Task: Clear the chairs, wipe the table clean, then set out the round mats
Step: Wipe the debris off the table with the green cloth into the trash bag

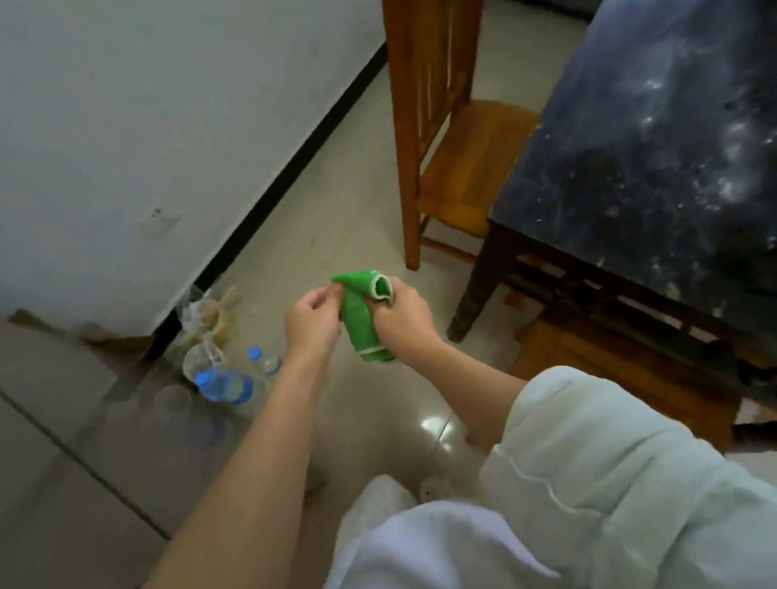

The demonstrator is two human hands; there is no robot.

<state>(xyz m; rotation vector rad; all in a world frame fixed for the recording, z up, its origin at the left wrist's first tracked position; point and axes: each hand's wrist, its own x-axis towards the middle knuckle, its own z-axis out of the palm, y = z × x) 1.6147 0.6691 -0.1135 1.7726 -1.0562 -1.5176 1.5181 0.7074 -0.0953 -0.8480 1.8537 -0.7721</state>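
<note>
A: Green cloth (363,321), white-edged, bunched lengthwise, held in mid-air over the pale tiled floor (311,214), left of the bench (683,101). Not touching the bench.

B: Grip state?

A: Left hand (311,320) pinching the cloth's upper corner between thumb and fingertips. Right hand (400,318) clenched round the cloth's middle, top fold looped over its fingers. Both grips grasping the cloth.

B: Bench surface?

A: Dark stone top, mottled with whitish specks and smears. Dark carved wooden frame beneath.

B: Chairs?

A: Wooden chair (456,128) just beside the bench's far-left edge, back toward the wall (89,113), seat bare where visible. Second wooden seat (608,360) partly under the bench's near side, mostly hidden.

B: Floor clutter?

A: Blue-capped plastic bottles (229,382) and clear cups (199,359) grouped by the black skirting, left of the hands. Crumpled clear wrapping behind them; contents not discernible.

B: Clothing?

A: Pale sleeves (614,488) pushed up, forearms bare.
</note>
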